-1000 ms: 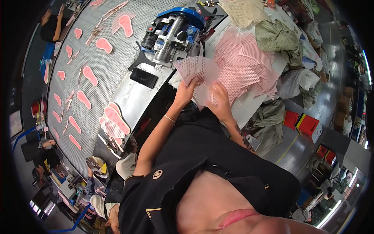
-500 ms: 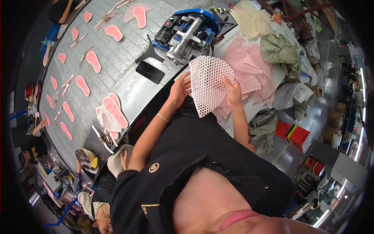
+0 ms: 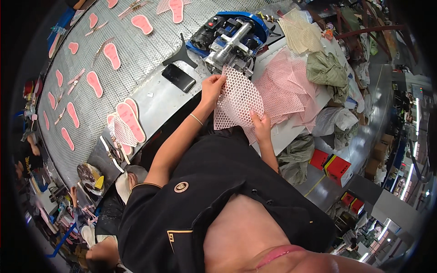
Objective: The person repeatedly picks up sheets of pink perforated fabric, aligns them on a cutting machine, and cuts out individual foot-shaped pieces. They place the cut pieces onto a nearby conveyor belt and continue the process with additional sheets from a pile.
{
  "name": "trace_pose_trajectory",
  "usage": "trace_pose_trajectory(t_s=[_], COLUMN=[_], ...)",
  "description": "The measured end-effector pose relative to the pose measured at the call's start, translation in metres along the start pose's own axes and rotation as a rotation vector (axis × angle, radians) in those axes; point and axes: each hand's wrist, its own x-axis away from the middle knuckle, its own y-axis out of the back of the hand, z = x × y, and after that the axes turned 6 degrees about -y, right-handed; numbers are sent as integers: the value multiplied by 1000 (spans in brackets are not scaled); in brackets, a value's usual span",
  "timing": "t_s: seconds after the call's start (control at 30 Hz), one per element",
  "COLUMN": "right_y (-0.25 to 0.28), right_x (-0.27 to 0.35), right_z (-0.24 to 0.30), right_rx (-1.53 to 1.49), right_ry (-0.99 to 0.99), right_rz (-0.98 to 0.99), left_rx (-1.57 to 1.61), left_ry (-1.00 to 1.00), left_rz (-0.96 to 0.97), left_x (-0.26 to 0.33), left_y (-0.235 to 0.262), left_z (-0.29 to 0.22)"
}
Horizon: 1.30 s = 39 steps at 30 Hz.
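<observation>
Between my hands, in front of my body, hangs a pale pink honeycomb mesh sheet [image 3: 237, 96], pointed at the top and curved along its right side. Its upper tip is pinched in my left hand [image 3: 212, 92], with the fingers closed. My right hand [image 3: 261, 125] grips the lower right edge, thumb on the near face; the other fingers are mostly behind the sheet. Just beyond the sheet stands a blue and metal machine [image 3: 230, 42]. To the right, a loose pile of similar pink mesh pieces [image 3: 289, 84] lies on a white table [image 3: 278, 144].
A black phone [image 3: 179, 78] lies on the metal ledge. Pink insoles [image 3: 112, 56] and straps are spread over the mesh-topped conveyor [image 3: 136, 50]. Nearer sits a stack of soles [image 3: 130, 122]. Cream mesh sheets [image 3: 300, 32] and a green cloth bundle [image 3: 328, 73] lie right. Another person works at lower left.
My left hand has gone from open fingers beside the mesh sheet to pinching its upper tip. The sheet has turned, and my right hand has shifted lower left. The view has shifted slightly.
</observation>
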Motion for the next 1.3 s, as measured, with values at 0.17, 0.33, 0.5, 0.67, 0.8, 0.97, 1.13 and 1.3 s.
trace_pose_trajectory(t_s=[0.17, 0.33, 0.5, 0.67, 0.8, 0.97, 1.13, 1.3], right_y=[-25, -49, -80, -113, -113, -99, -101, -85], right_x=[-3, -32, -79, -115, -120, -115, -82, -67], right_z=[18, 20, 16, 14, 32, 35, 31, 16], right_rx=[-160, -219, -193, -51, 145, -46, -314, -205], right_ry=[-85, -118, -114, -121, 91, -38, -217, -95], right_rz=[65, 95, 233, 251, 161, 235, 336, 292], left_rx=[-38, -63, 60, 80, 178, 323, 451, 472], left_ry=[-52, -140, -265, -234, -45, 69, 51, 5], left_rz=[-91, -224, -276, -231, -93, 67, -81, 23], left_x=[-7, -18, -28, -6, 27, 53, 76, 80], left_y=[7, 26, 53, 91, 86, 48, 68, 84], left_z=[-5, -15, -23, -18, 10, 29, 18, 26])
